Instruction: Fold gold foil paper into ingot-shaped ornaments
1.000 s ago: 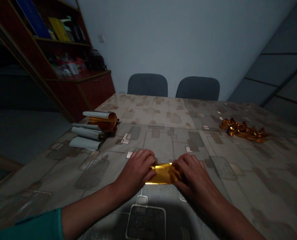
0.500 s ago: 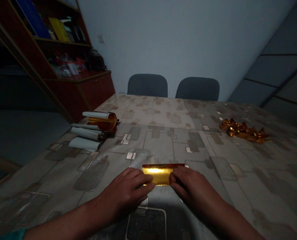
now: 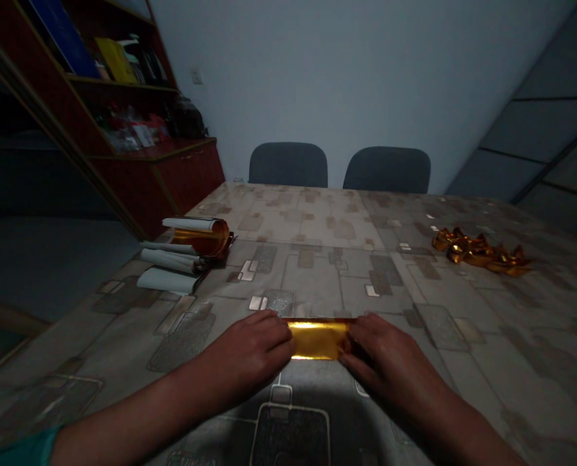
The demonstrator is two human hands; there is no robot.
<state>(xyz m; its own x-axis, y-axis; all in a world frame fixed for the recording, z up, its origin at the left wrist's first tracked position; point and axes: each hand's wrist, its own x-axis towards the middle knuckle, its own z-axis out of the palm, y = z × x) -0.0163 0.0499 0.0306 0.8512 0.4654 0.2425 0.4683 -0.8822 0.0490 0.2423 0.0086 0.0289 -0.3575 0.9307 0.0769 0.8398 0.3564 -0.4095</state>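
Observation:
A folded strip of shiny gold foil paper (image 3: 317, 340) lies level just above or on the table, stretched between my two hands. My left hand (image 3: 256, 346) grips its left end, fingers curled over the far edge. At the right end, my right hand (image 3: 378, 349) pinches the paper between thumb and fingers. The fingertips of both hands are partly hidden behind the foil. To the left lies a stack of bent gold and white paper sheets (image 3: 186, 255). Several folded gold paper ingots (image 3: 480, 251) sit in a cluster at the right.
A patterned cloth covers the table (image 3: 307, 220). Two grey chairs (image 3: 288, 165) stand behind its far edge, against a pale wall. At the far left is a red wooden cabinet (image 3: 171, 181) with shelves holding bags and other items.
My left hand has shifted its grip, its fingers now over the far edge instead of lying on the foil's face. My right hand has moved slightly right.

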